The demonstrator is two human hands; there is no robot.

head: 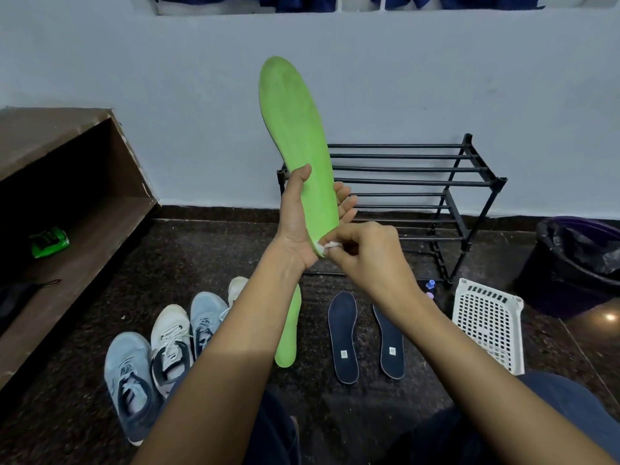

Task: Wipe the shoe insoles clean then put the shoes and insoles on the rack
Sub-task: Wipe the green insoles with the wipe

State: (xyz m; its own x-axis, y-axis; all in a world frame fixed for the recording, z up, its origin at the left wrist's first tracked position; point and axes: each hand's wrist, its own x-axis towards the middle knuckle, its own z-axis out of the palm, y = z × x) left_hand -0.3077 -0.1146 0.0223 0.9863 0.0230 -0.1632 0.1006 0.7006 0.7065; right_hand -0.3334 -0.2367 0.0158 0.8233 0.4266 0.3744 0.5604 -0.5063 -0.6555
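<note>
Shoes (pixel 167 347) stand in a row on the floor at seven o'clock, with a green insole (pixel 288 344) lying just beside them at six. At the centre the left hand (pixel 298 219) grips a second green insole (pixel 295 129) upright, thumb in front and fingers behind, its toe pointing to twelve. The right hand (pixel 369 253) pinches a white wipe (pixel 327 246) against its heel. Two dark insoles (pixel 344 333) lie at five o'clock, and the black rack (pixel 436 182) stands at three.

Bright green insole (pixel 295 129), white wipe (pixel 327 246), navy insoles (pixel 343 333), black rack (pixel 453 182), white perforated basket (pixel 486 327).
</note>
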